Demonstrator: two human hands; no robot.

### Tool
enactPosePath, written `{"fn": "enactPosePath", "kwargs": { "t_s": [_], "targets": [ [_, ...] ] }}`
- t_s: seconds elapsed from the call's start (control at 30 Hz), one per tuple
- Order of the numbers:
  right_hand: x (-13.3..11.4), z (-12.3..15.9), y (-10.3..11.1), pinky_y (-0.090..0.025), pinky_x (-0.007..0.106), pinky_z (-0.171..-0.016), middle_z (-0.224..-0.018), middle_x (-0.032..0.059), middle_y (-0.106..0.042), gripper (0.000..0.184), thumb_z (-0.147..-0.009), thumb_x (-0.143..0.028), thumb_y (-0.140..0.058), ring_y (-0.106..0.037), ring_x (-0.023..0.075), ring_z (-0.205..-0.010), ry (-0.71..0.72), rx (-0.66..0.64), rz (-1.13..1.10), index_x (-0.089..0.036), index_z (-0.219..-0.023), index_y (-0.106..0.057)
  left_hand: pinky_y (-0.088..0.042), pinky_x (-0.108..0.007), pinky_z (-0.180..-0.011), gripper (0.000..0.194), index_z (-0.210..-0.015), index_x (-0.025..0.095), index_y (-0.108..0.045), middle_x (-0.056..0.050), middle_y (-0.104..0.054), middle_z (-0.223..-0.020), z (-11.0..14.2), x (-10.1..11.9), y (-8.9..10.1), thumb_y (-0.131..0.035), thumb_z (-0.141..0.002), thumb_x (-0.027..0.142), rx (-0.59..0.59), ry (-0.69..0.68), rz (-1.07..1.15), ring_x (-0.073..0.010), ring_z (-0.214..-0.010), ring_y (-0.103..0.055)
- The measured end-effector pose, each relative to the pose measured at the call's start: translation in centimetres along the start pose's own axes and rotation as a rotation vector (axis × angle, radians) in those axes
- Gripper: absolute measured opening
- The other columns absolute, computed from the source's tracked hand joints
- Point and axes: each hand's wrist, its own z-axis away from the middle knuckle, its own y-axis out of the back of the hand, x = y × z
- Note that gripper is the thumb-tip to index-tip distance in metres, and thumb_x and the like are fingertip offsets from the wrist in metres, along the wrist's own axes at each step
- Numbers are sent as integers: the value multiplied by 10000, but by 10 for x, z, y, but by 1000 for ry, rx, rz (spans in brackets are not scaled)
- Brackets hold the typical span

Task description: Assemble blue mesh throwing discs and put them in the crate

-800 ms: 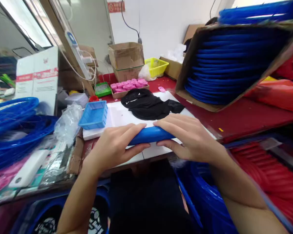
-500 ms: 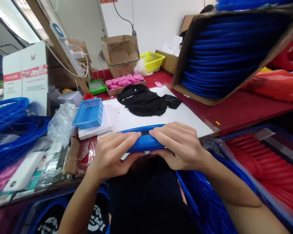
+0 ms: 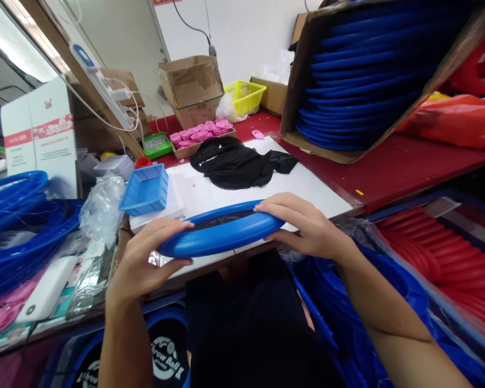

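Observation:
A blue plastic ring (image 3: 222, 235) with dark mesh-like fabric inside is held tilted above the front edge of the table. My left hand (image 3: 149, 253) grips its left end, thumb below and fingers on top. At the right end, my right hand (image 3: 303, 222) pinches the rim the same way. Behind the ring, black fabric pieces (image 3: 238, 167) lie in a loose heap on a white sheet (image 3: 307, 186).
A blue tray (image 3: 144, 188) and a clear plastic bag (image 3: 102, 207) are at left. Pink pieces (image 3: 202, 132) fill a shallow box behind. A carton of blue rings (image 3: 359, 86) leans at right, above red rings (image 3: 428, 264). Black-centred blue discs (image 3: 164, 350) sit below.
Both hands have moved apart along the ring, the left one outward to the left end. More of the ring and its dark inside shows now. The view has shifted slightly.

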Motion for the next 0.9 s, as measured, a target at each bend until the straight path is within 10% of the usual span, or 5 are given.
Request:
{"fn": "enactPosePath", "kwargs": {
  "t_s": [0.27, 0.57, 0.77, 0.9],
  "targets": [
    [-28, -11, -12, -583, 466, -956, -1197, 159, -761, 394, -1073, -398, -593, -722, 293, -1097, 76, 31, 86, -152, -1380, -597, -630, -383, -845, 382, -1344, 169, -632, -128, -804, -1169, -36, 58, -31, -707, -1001, 321, -29, -177, -290, -275, -997, -793],
    [-45, -20, -32, -560, 453, -902, -1143, 127, -794, 360, -1027, -342, -685, -752, 277, -996, 92, 119, 199, -152, -1327, -630, -605, -375, -879, 450, -1355, 215, -657, -101, -804, -1194, -16, 28, -30, -789, -931, 286, 58, -157, -187, -253, -995, -781],
    [-17, -7, -18, -563, 507, -1017, -1284, 155, -746, 501, -980, -410, -741, -701, 323, -1187, -64, -11, 65, -187, -1410, -615, -528, -564, -1111, 437, -1384, 255, -669, -117, -775, -1284, 7, -13, -9, -750, -966, 358, 61, -44, 1, -316, -1227, -704],
    [-5, 5, -23, -590, 482, -971, -1216, 130, -766, 400, -1010, -304, -695, -720, 294, -1116, -76, 20, -7, -223, -1397, -633, -547, -530, -1105, 510, -1415, 268, -643, -111, -752, -1331, 6, -3, -11, -784, -928, 217, 32, -7, -126, -300, -1253, -702]
  ]
}}
